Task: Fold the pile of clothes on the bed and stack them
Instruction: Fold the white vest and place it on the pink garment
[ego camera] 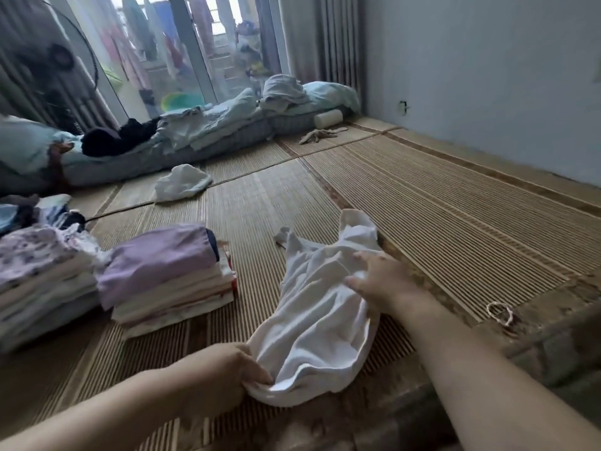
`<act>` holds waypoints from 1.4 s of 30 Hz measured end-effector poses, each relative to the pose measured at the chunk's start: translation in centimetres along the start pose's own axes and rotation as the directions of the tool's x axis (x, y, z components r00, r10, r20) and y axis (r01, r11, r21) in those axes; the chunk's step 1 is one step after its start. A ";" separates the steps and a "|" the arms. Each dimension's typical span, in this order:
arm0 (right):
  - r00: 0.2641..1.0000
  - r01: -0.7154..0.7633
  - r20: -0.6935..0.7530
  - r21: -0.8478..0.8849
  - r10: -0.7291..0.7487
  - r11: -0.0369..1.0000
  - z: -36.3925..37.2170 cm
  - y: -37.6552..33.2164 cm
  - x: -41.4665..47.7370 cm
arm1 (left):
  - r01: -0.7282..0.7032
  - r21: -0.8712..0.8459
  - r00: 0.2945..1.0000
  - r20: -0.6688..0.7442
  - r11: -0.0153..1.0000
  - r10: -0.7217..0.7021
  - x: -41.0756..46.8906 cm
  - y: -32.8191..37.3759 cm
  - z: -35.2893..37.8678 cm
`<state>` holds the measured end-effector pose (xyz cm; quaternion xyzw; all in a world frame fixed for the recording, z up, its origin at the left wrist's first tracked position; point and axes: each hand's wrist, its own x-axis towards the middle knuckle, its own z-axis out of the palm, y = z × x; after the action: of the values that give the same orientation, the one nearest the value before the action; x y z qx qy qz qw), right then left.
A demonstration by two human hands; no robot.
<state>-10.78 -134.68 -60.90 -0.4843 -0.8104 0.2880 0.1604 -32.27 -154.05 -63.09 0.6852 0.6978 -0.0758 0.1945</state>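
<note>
A rumpled white garment (320,307) lies on the bamboo mat (439,216) in front of me. My left hand (227,369) pinches its near hem at the lower left. My right hand (379,281) grips a bunch of the cloth at its right side, about mid-length. To the left stands a folded stack topped by a lilac piece (162,265). A second folded stack with a floral top (42,278) sits further left. Another loose white garment (182,183) lies farther back on the mat.
A small hair tie (500,313) lies on the mat at right. Bedding and folded blankets (208,125) line the far side, with a dark garment (117,138) on them. A beige cloth (320,135) lies near the wall. A standing fan (58,60) is at far left.
</note>
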 end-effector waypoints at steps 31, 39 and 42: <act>0.962 -0.269 0.173 0.725 0.210 0.634 -1.6 0.3 11.9 | -0.093 -0.963 0.869 -0.202 0.252 -0.452 17.5 -0.9 -13.9; 0.979 -0.115 0.128 0.989 -0.158 0.088 -10.0 -4.0 2.7 | -0.362 -0.913 0.823 -0.408 0.190 -0.394 3.2 -0.4 -22.1; 0.950 -0.069 0.103 0.990 -0.293 0.125 -14.7 -7.3 -0.7 | -0.429 -0.880 0.803 -0.475 0.206 -0.359 -2.2 0.6 -24.5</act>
<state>-7.61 -133.42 -44.83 -0.1502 -0.4671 0.7994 0.3468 -35.78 -146.94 -39.79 0.4053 0.5876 0.6046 0.3534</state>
